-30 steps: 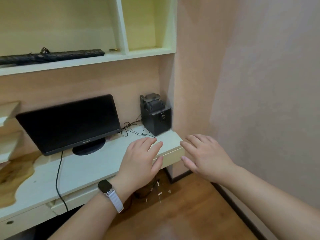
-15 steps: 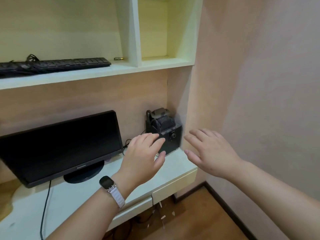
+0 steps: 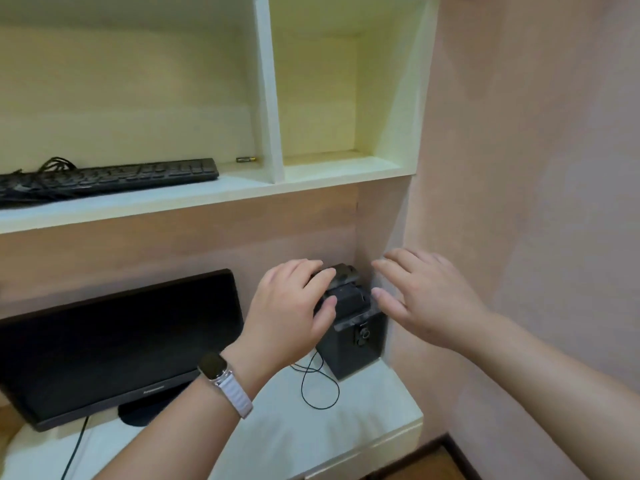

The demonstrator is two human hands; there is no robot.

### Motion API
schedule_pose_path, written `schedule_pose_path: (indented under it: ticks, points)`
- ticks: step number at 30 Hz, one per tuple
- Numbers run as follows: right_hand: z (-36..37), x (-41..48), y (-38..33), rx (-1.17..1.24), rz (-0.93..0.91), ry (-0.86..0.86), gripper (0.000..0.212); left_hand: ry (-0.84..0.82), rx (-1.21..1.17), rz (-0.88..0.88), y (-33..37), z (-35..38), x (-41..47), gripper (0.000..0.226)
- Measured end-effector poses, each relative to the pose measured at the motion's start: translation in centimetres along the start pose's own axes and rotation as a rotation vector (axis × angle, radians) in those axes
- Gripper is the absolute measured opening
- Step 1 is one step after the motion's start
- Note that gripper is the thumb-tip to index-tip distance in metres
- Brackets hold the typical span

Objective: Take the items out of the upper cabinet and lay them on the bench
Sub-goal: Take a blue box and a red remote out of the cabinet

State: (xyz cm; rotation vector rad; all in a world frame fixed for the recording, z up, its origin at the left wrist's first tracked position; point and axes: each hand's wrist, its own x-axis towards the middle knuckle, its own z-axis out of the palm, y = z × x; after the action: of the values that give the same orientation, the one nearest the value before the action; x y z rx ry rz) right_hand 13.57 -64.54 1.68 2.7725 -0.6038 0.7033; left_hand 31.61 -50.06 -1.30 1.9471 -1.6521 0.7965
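Keyboard [image 3: 114,176] on shelf [image 3: 207,199], above, left of fingers [image 3: 308,270]

Home office nook. A monitor [image 3: 121,344] stands just left of the left hand [image 3: 291,313] on a built-in white desk [image 3: 363,420]. A keyboard [image 3: 114,177] lies on the cabinet shelf [image 3: 242,189] above that hand, leftward.

Facing a cream upper cabinet [image 3: 207,199], being split by an upright divider [image 3: 268,98] into a wide bay and a narrow one. Looking below at a wood-grain back panel [image 3: 173,244] running down to a white bench [image 3: 363,410]. Seeing a pinkish plaster wall [image 3: 536,168] closing off the right side, with brown wood floor [image 3: 426,467] showing at the bottom. Being lit softly and evenly.
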Motion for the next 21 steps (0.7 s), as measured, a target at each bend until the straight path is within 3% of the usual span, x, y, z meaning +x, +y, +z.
schedule_pose_path:
  ticks: [8,12,21]
  points:
    - [-1.7,8.6,8.3,0.053,-0.068,0.15,0.051,0.029,0.119,-0.046,-0.3,1.3,10.8,0.043]
    - [-2.8,13.1,10.9,0.064,-0.127,0.278,0.048,0.146,0.139,-0.073,-0.9,0.1,16.0,0.043]
    - [-8.2,22.8,13.5,0.097,-0.201,0.473,0.05,0.341,0.245,0.051,-4.0,-6.6,26.4,0.045]
